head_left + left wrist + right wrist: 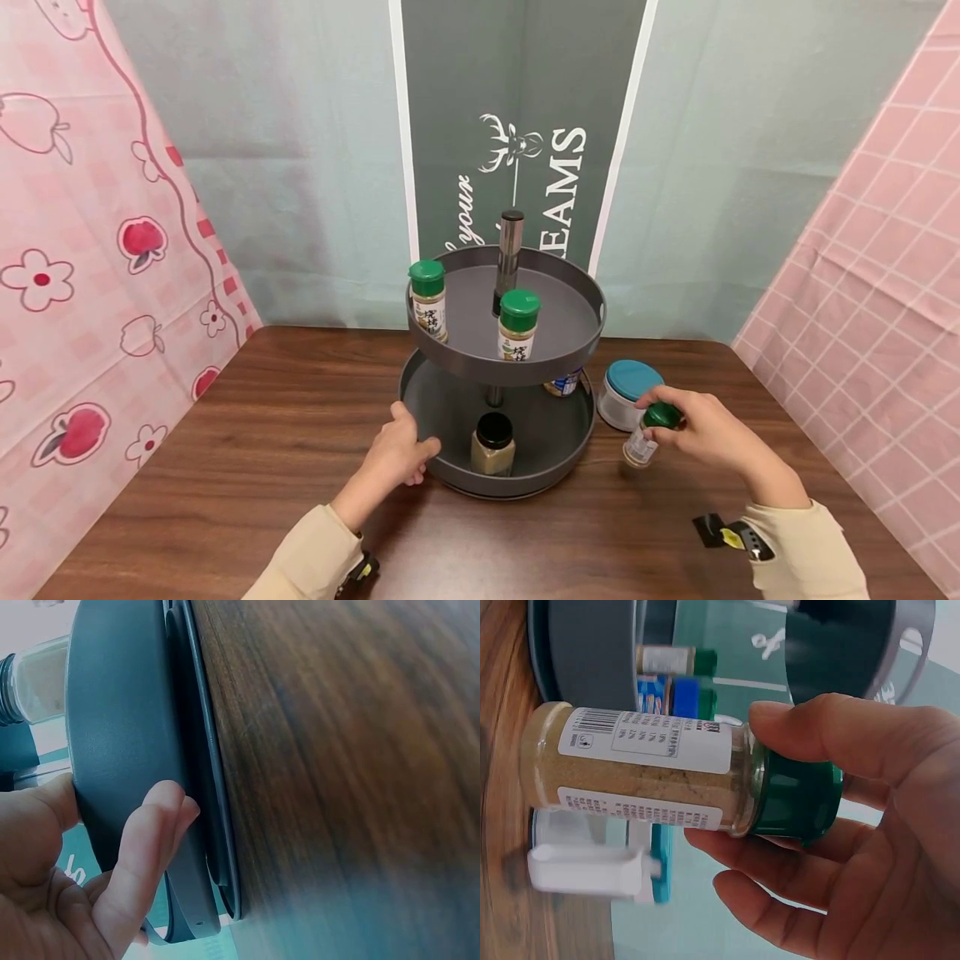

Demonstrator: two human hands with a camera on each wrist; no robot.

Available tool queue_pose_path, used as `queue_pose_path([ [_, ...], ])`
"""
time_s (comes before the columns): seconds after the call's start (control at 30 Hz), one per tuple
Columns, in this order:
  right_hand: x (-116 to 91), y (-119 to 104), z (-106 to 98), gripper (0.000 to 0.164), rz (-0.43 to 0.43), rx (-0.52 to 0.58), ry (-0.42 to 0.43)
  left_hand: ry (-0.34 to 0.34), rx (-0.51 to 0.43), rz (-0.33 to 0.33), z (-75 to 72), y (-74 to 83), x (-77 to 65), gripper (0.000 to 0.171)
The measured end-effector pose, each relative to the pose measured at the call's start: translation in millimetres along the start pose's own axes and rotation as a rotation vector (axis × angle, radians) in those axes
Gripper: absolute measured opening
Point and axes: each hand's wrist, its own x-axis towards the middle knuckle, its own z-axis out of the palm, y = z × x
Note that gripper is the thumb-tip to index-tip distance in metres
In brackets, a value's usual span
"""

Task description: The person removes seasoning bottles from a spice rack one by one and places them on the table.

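A dark grey two-tier turntable (pixel 517 482) with a metal post stands mid-table. My left hand (pixel 397 448) grips the left front of its lower tray, thumb at the rim and fingers against the outer wall (pixel 120 727). In my right hand (pixel 705 425) is a green-capped spice jar (pixel 652 769), pinched by the cap. It is slightly tilted, right of the turntable; whether its base touches the table I cannot tell. Two green-capped jars, one left (pixel 429 308) and one in front (pixel 517 329), stand on the upper tray. A black-capped jar (pixel 492 450) sits on the lower tray.
A clear container with a blue lid (pixel 633 380) stands just behind my right hand. Partly hidden under the upper tray is a blue-labelled jar (pixel 566 382). Cloth hangs behind the wooden table (pixel 300 433) and along both sides.
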Motion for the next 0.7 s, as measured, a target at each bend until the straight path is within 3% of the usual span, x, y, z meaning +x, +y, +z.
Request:
queue_pose_path([
  [0.23,-9.6,16.1,-12.2,0.025,0.077,-0.015,-0.010,0.004,0.002,-0.002,0.1,0.3,0.4,0.041],
  [0.53,-13.8,30.6,-20.4,0.023,0.146,-0.106,-0.085,0.006,-0.005,0.001,0.7,0.8,0.5,0.041],
  [0.7,-13.5,39.1,-22.3,0.022,0.169,-0.160,-0.078,0.009,-0.004,0.006,1.3,0.3,0.4,0.040],
])
